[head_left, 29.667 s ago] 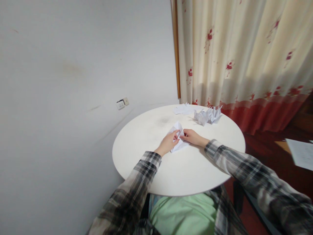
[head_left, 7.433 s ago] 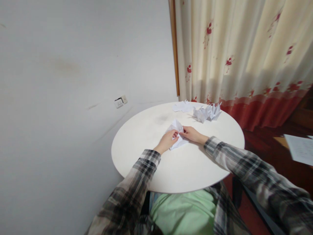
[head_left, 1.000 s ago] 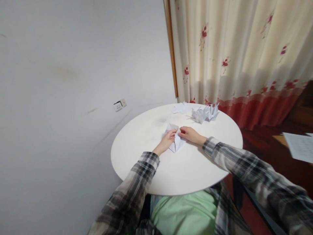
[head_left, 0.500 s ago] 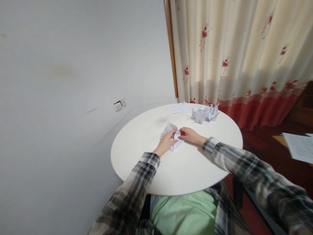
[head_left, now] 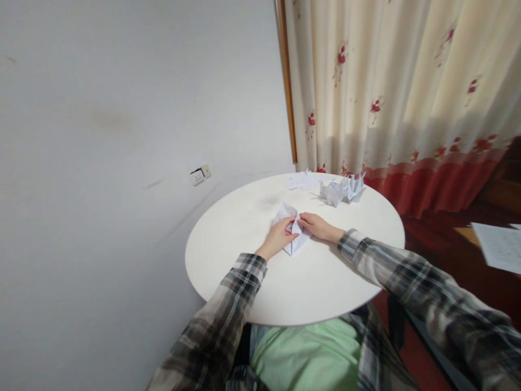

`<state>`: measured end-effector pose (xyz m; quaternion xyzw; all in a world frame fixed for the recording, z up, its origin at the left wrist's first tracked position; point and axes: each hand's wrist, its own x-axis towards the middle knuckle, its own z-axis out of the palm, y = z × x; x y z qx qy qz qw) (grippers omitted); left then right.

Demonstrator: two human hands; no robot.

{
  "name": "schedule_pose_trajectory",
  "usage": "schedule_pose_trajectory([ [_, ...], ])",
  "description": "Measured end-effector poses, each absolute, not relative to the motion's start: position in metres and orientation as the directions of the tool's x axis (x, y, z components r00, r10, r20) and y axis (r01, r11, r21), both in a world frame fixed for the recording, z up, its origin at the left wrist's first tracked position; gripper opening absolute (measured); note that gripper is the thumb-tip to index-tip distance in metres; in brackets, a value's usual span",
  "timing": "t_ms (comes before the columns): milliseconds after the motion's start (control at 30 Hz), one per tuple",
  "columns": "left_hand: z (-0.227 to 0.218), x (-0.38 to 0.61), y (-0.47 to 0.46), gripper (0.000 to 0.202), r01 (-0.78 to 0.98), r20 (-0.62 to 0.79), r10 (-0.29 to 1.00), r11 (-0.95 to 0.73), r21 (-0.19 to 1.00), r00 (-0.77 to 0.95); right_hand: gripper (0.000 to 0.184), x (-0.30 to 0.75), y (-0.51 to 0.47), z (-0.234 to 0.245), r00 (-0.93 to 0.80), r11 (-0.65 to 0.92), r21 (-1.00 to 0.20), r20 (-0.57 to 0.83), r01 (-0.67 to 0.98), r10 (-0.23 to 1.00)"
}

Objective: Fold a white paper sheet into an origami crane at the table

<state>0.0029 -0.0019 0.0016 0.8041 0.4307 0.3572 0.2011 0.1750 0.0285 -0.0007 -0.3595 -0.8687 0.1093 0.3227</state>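
A partly folded sheet of white paper (head_left: 296, 245) lies on the round white table, with one flap raised at its middle. My left hand (head_left: 279, 237) grips it from the left, thumb and fingers curled around the raised flap. From the right, my right hand (head_left: 317, 225) pinches the flap's edge between closed fingers. Both hands rest low over the tabletop, their fingertips close together. Part of the paper is hidden beneath my left hand.
The round white table (head_left: 228, 260) stands near the wall. Several folded paper cranes (head_left: 342, 190) stand at its far right. Beside them lie flat white paper pieces (head_left: 302, 180). A patterned curtain (head_left: 391, 108) hangs behind, and printed sheets (head_left: 499, 247) lie off to the right.
The folded paper has shifted slightly to the right, and its raised flap stands more upright. My right fingers have closed in on the flap's edge.
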Motion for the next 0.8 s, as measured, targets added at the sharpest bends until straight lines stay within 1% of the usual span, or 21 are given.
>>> schedule_pose_trajectory([
  [133,-0.001,0.0031,0.0003,0.047,0.526,0.426,0.828,-0.56,0.64,0.364,0.032,0.1752,0.0275,-0.0001,-0.528,0.714,-0.481,0.481,0.509,0.7],
  [267,-0.0031,0.0026,0.0026,0.049,0.518,0.451,0.816,-0.579,0.63,0.362,0.034,0.1753,0.0268,0.0009,-0.538,0.729,-0.498,0.494,0.469,0.683],
  [467,-0.0027,0.0018,0.0016,0.057,0.551,0.479,0.816,-0.574,0.605,0.324,0.035,0.1756,0.0266,0.0015,-0.528,0.705,-0.498,0.469,0.505,0.709],
  [600,-0.0017,0.0014,0.0004,0.064,0.561,0.475,0.814,-0.576,0.594,0.333,0.035,0.1758,0.0256,0.0005,-0.512,0.687,-0.512,0.459,0.516,0.726],
  [800,-0.0015,0.0016,0.0003,0.066,0.568,0.465,0.821,-0.567,0.597,0.331,0.041,0.1761,0.0239,0.0,-0.475,0.668,-0.539,0.47,0.513,0.744],
])
